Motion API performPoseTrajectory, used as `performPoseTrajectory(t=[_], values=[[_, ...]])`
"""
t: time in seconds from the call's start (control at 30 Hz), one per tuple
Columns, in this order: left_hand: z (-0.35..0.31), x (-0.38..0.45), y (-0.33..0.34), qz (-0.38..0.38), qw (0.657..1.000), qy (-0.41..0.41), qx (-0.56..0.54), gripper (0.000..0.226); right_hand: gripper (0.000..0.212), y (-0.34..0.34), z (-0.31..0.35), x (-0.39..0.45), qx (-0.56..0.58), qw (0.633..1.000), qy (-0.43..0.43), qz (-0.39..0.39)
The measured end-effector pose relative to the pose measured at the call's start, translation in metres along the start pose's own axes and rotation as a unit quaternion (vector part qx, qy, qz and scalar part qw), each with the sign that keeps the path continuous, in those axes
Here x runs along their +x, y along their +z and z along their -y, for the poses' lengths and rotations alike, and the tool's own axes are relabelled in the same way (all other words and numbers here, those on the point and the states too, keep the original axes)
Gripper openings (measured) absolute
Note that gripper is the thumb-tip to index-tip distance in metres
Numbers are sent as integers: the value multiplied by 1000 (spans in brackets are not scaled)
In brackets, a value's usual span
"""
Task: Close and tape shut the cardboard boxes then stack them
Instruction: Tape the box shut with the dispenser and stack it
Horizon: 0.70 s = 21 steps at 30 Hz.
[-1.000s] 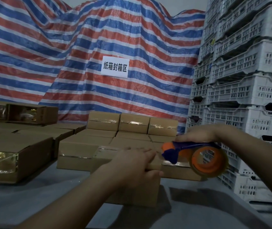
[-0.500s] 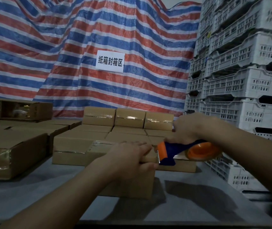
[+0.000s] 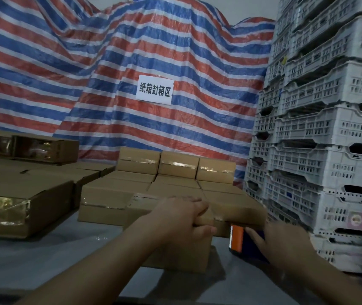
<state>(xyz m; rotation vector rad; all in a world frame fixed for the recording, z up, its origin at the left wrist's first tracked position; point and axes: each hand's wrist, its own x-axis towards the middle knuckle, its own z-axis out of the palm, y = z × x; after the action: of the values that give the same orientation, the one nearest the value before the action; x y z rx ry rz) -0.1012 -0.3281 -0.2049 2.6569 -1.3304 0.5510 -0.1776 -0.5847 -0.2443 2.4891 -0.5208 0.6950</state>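
Observation:
A small cardboard box [image 3: 182,258] stands on the grey table in front of me. My left hand [image 3: 181,215] lies over its top near edge, fingers on the lid and thumb down the front face. My right hand [image 3: 283,245] grips the blue and orange tape dispenser [image 3: 238,238] low at the box's right side, with the orange blade end facing the box. A strip of clear tape shows along the box's top right edge. Behind it stand rows of taped boxes [image 3: 178,167], stacked two high at the back.
Larger cardboard boxes [image 3: 21,201] with shiny tape lie at the left. White plastic crates [image 3: 321,137] are stacked high on the right, close to my right hand. A striped tarp with a white paper sign [image 3: 155,89] hangs behind. The grey table [image 3: 54,256] runs along the front.
My right hand has carried the tape dispenser from above the box's top down to its right side. The left hand has stayed on the lid. The camera has tilted.

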Motion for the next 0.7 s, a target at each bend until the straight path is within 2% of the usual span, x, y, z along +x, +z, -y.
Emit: performPoseTrajectory(t=[0.13, 0.27, 0.33, 0.4, 0.43, 0.5, 0.53, 0.63, 0.7], values=[[0, 0, -1, 0, 1000, 5, -11, 68, 69, 13, 6, -14, 25, 999, 25, 0], [-2, -1, -3, 5, 1000, -2, -4, 70, 72, -6, 9, -5, 30, 999, 24, 32], [-3, -1, -3, 6, 1000, -5, 0, 70, 72, -24, 10, 7, 66, 997, 17, 33], [-4, -1, -3, 8, 1000, -9, 1, 70, 72, -46, 14, 24, 174, 984, 10, 21], [-4, -1, -4, 9, 1000, -12, -1, 69, 72, -58, 20, 32, 283, 959, 15, 21], [-5, -1, -5, 13, 1000, -15, -4, 68, 62, -83, 37, 45, 502, 864, 14, 26], [-5, -1, -6, 15, 1000, -15, -2, 68, 57, -93, 47, 51, 569, 821, 17, 32], [-5, 0, -7, 9, 1000, -17, 1, 68, 54, -106, 83, 57, 695, 714, 24, 87], [-6, 0, -5, -3, 1000, -17, -1, 65, 56, -99, 103, 55, 735, 664, 21, 135]])
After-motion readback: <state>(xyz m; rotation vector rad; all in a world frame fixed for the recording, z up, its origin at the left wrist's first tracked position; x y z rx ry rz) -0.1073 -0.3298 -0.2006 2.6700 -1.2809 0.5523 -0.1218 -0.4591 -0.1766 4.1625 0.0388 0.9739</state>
